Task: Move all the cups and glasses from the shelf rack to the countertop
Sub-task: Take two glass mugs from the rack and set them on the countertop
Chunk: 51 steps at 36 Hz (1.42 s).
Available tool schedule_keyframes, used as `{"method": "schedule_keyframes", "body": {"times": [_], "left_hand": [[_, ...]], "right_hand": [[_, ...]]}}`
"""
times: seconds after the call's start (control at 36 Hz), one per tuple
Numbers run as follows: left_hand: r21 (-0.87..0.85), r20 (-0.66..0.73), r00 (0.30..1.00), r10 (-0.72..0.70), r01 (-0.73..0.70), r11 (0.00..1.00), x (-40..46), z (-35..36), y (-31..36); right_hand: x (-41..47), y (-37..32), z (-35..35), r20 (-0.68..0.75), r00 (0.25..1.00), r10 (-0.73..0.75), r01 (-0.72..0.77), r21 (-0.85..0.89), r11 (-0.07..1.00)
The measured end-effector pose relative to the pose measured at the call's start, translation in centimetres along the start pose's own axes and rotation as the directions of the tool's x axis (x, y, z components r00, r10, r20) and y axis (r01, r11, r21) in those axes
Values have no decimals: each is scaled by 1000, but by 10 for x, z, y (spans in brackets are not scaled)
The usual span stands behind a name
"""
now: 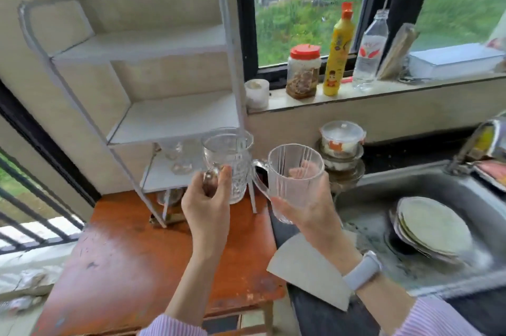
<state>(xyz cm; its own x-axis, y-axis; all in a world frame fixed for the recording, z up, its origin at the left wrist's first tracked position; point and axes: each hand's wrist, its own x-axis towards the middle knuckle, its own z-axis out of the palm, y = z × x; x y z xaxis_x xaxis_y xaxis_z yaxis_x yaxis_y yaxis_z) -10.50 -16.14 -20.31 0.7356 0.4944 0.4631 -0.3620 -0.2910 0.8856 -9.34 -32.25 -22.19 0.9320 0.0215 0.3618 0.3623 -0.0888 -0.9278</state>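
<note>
Left hand gripping cut-glass mug, right hand ribbed glass; blurred glasses behind.

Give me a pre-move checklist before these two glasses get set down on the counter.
1. Left hand grip on the cut-glass mug: ok, fingers wrapped at the handle.
2. Right hand grip on the ribbed glass: ok, held from below and behind.
3. Both glasses clear of the shelf rack: ok.
4. Bare landing spot on the dark countertop: cannot tell, a white sheet covers part.
5. Rack emptied: not ok, glassware remains on the lower shelf.
</note>
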Motion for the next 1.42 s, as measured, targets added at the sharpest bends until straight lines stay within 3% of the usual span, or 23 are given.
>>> {"method": "schedule_keyframes", "body": {"times": [0.17,0.36,0.53,0.72,0.81,0.97,1.06,1.22,1.42], "left_hand": [[-20,220,976,2,2,1000,-91,80,35],[-166,494,868,58,28,986,-219,187,95],[-282,743,654,144,112,953,-322,273,149],[-330,910,344,230,268,905,-434,356,202],[-346,934,207,290,335,877,-479,394,223],[-364,923,28,385,391,845,-569,469,268],[-356,913,-32,407,426,832,-605,510,288],[-343,893,-126,431,431,835,-673,599,332],[-291,878,-244,412,412,864,-770,666,368]], "right_hand": [[-74,8,-123,-210,973,96,-103,-23,994],[-180,-5,-280,-462,883,85,-179,-163,970],[-269,-25,-395,-696,718,19,-297,-281,912],[-360,-39,-489,-905,426,7,-451,-206,868],[-390,-44,-526,-953,297,-57,-505,-207,838],[-440,-51,-607,-984,115,-138,-573,-179,800],[-451,-53,-652,-989,44,-144,-595,-142,791],[-470,-52,-747,-992,-29,-126,-608,-82,790],[-519,-51,-829,-973,-198,-115,-583,23,812]]}}
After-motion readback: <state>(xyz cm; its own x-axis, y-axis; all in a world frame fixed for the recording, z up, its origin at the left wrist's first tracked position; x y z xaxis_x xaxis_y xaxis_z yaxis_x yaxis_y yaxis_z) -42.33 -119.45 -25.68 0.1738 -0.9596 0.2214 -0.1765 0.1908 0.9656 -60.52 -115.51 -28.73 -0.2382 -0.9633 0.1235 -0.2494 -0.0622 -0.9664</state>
